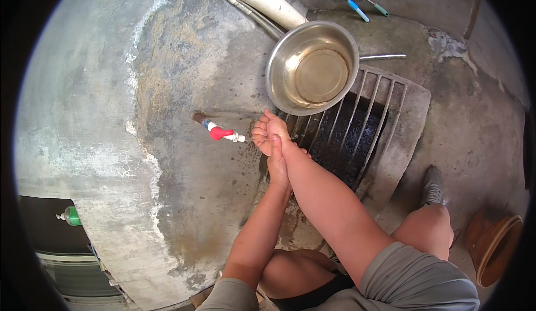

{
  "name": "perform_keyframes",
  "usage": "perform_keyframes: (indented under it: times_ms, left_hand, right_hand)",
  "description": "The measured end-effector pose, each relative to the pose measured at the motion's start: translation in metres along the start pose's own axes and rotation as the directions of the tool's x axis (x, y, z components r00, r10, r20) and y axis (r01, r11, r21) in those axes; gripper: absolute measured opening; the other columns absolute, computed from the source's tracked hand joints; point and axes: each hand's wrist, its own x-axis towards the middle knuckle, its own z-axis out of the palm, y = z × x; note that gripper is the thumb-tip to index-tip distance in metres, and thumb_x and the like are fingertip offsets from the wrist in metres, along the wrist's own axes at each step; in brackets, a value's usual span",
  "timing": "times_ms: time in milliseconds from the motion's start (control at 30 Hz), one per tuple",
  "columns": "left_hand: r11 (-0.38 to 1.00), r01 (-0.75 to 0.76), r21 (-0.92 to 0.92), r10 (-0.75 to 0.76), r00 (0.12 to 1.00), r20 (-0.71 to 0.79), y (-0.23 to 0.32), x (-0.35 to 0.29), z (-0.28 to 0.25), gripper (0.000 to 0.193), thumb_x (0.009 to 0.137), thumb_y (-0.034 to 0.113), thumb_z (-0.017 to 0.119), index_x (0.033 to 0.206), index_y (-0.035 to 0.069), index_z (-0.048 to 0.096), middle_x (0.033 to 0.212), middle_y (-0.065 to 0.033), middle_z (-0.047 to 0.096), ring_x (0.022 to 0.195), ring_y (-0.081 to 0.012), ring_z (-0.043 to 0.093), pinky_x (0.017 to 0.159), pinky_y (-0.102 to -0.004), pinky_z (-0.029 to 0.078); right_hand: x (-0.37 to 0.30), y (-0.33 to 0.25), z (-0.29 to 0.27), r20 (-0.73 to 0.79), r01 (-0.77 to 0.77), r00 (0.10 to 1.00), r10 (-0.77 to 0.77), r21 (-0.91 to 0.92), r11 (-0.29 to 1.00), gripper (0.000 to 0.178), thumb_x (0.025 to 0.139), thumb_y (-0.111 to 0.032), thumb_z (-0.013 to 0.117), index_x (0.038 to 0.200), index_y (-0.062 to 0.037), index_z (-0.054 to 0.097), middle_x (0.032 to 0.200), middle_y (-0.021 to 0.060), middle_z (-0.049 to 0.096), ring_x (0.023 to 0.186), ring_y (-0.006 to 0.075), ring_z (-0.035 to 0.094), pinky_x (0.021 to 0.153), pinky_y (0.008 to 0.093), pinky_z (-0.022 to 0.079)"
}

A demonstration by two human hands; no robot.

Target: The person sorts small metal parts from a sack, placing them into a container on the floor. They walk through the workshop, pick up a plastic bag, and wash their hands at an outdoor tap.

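Observation:
My right hand (268,133) is held palm up in front of a wall tap, with its fingers apart and slightly curled. My left hand (277,164) is wrapped around my right wrist, its thumb lying across the top. The tap (221,134) has a red handle and a white spout that points at my right fingers. A faint line between spout and hand looks like thin water, though it is hard to make out. Just beyond my hands sits a round metal basin (287,68), tilted, with a stained bottom and nothing in it.
Below the basin, a metal grate (347,125) covers a dark, wet drain pit with a raised concrete edge (410,138). A thick white pipe (259,1) runs along the wall. A terracotta pot (494,244) stands at right, near my shoe (432,187). A green bottle (72,216) is far left.

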Motion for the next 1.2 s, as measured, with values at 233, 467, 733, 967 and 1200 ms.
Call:
perform_keyframes:
  times_ms: [233, 467, 733, 967, 1200]
  left_hand:
    - [0.981, -0.195, -0.005, 0.195, 0.981, 0.020, 0.044, 0.010, -0.024, 0.068, 0.108, 0.056, 0.023, 0.114, 0.003, 0.065, 0.107, -0.0111, 0.071, 0.095, -0.0229, 0.068, 0.080, -0.0335, 0.057]
    - [0.987, 0.106, -0.119, -0.084, 0.981, 0.178, 0.077, 0.000, -0.018, 0.066, 0.107, 0.054, 0.031, 0.110, 0.001, 0.070, 0.087, -0.0092, 0.072, 0.050, -0.0117, 0.056, 0.039, -0.0246, 0.048]
    - [0.983, -0.183, 0.034, 0.175, 0.970, 0.169, 0.070, 0.025, -0.002, 0.044, 0.108, 0.034, 0.038, 0.100, 0.000, 0.066, 0.104, -0.0179, 0.072, 0.082, -0.0209, 0.068, 0.065, -0.0278, 0.054]
    - [0.976, -0.170, -0.138, 0.200, 0.946, 0.254, 0.036, 0.026, 0.021, 0.054, 0.108, 0.030, 0.030, 0.141, -0.006, 0.050, 0.145, -0.0179, 0.055, 0.135, -0.0276, 0.051, 0.117, -0.0389, 0.034]
    - [0.928, 0.055, -0.369, 0.168, 0.821, 0.546, 0.063, 0.019, 0.001, 0.099, 0.097, 0.070, 0.037, 0.153, -0.010, 0.029, 0.160, -0.0179, 0.036, 0.148, -0.0308, 0.034, 0.125, -0.0409, 0.020]
  right_hand:
    - [-0.033, -0.019, -0.017, 0.309, -0.295, 0.909, 0.279, 0.003, 0.956, 0.050, 0.107, -0.046, 0.045, 0.066, -0.0201, 0.036, 0.058, -0.0072, 0.030, 0.046, 0.0064, 0.026, 0.040, 0.0219, 0.019]
    - [-0.059, -0.006, -0.022, 0.188, -0.392, 0.868, 0.460, -0.312, 0.866, 0.064, 0.094, -0.072, 0.052, 0.058, -0.0228, 0.033, 0.047, -0.0096, 0.029, 0.034, 0.0046, 0.023, 0.035, 0.0208, 0.017]
    - [-0.044, -0.007, -0.003, -0.099, 0.012, 0.987, -0.128, -0.744, 0.668, 0.065, 0.094, -0.067, 0.057, 0.059, -0.0124, 0.052, 0.054, 0.0055, 0.053, 0.046, 0.0214, 0.054, 0.040, 0.0348, 0.039]
    - [-0.056, -0.032, -0.021, 0.010, -0.063, 0.763, -0.646, -0.994, -0.090, 0.077, 0.099, -0.063, 0.036, 0.091, 0.0029, 0.075, 0.099, 0.0305, 0.070, 0.100, 0.0472, 0.066, 0.092, 0.0521, 0.050]
    - [-0.036, -0.018, -0.020, 0.129, 0.020, 0.737, -0.664, -0.985, -0.169, 0.087, 0.101, -0.067, 0.032, 0.161, -0.0051, 0.016, 0.160, 0.0206, 0.032, 0.141, 0.0455, 0.041, 0.114, 0.0474, 0.038]
